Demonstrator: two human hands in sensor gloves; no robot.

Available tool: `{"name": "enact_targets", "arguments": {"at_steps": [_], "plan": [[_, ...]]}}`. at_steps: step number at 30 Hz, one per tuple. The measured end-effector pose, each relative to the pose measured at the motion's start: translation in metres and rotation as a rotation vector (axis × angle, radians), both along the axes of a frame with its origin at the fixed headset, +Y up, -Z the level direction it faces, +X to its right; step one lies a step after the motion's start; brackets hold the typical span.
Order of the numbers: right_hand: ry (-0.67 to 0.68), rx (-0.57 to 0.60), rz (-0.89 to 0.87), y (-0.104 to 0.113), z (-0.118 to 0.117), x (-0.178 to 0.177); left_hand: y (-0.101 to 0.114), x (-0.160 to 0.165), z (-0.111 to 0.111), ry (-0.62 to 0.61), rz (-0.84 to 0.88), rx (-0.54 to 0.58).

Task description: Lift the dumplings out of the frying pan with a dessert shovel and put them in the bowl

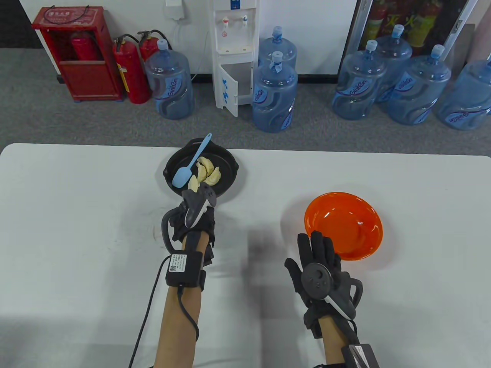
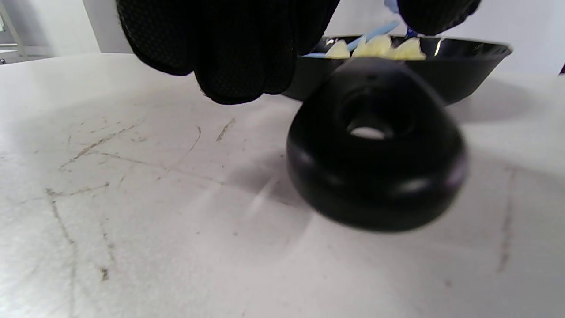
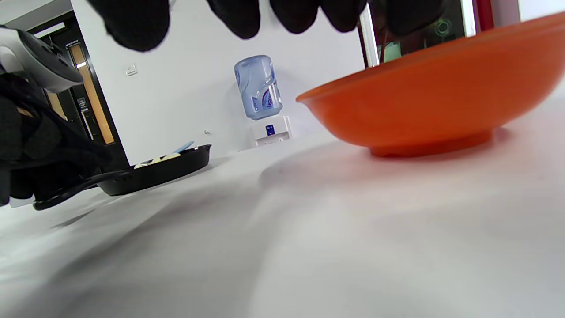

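White table [image 1: 76,230], broad and matte with rounded corners, scuffed with fine scratches in the left wrist view. On it at 11 o'clock from centre, a round black frying pan [image 1: 226,180], glossy and shallow, its handle ending in a thick ring with a hole [image 2: 375,145]. At 3 o'clock from the pan and well apart from it, a round orange bowl [image 1: 345,226], smooth plastic with a low foot, nothing visible inside. Left hand [image 1: 193,220] in a black knit glove at 6 o'clock of the pan, over the handle, with a grey tracker on its back; fingers hang curled just above the handle ring in the left wrist view, but whether they grip the handle cannot be told. Right hand [image 1: 322,268] in the same kind of glove at 7 o'clock of the bowl, fingers straight and spread, holding nothing, fingertips just at the bowl's near rim. Inside the pan, a light blue spatula [image 1: 190,164], soft-looking with a rounded blade and slim handle leaning out over the rim toward 1 o'clock. Beside its blade at 3 o'clock, about 4 pale yellow dumplings [image 1: 207,174], crescent-shaped with pleated edges, clustered and touching.
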State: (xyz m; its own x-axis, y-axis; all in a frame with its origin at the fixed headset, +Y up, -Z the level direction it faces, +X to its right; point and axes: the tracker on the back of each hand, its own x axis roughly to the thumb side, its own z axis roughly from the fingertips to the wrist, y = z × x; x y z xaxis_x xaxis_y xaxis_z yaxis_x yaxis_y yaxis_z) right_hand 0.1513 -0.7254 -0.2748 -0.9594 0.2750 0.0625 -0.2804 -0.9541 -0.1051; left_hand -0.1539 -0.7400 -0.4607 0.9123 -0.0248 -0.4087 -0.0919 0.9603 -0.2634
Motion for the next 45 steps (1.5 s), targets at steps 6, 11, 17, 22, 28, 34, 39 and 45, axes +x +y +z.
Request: {"name": "enact_targets", "arguments": {"at_steps": [6, 11, 17, 22, 28, 34, 39, 45], "plan": [[-0.009, 0.002, -0.012, 0.001, -0.001, 0.001, -0.013, 0.001, -0.007, 0.011, 0.032, -0.027], [-0.010, 0.002, -0.004, 0.001, -0.001, 0.001, -0.019, 0.005, -0.011, 0.028, 0.031, -0.042], [-0.014, -0.007, -0.006, 0.001, -0.001, 0.002, -0.020, 0.001, -0.013, 0.075, 0.086, 0.012], [-0.016, -0.015, -0.007, 0.001, -0.001, 0.002, -0.018, -0.006, -0.012, 0.060, 0.055, 0.028], [-0.018, -0.013, -0.006, 0.002, -0.001, 0.003, -0.006, -0.021, -0.005, 0.035, -0.024, 0.106], [-0.025, -0.003, -0.013, 0.004, -0.001, 0.005, 0.009, -0.047, 0.011, -0.025, 0.005, 0.166], [-0.025, -0.001, -0.012, 0.004, -0.001, 0.007, 0.029, -0.072, 0.038, -0.113, 0.027, 0.257], [-0.018, 0.010, -0.005, 0.004, 0.001, 0.008, 0.052, -0.095, 0.081, -0.244, 0.006, 0.318]]}}
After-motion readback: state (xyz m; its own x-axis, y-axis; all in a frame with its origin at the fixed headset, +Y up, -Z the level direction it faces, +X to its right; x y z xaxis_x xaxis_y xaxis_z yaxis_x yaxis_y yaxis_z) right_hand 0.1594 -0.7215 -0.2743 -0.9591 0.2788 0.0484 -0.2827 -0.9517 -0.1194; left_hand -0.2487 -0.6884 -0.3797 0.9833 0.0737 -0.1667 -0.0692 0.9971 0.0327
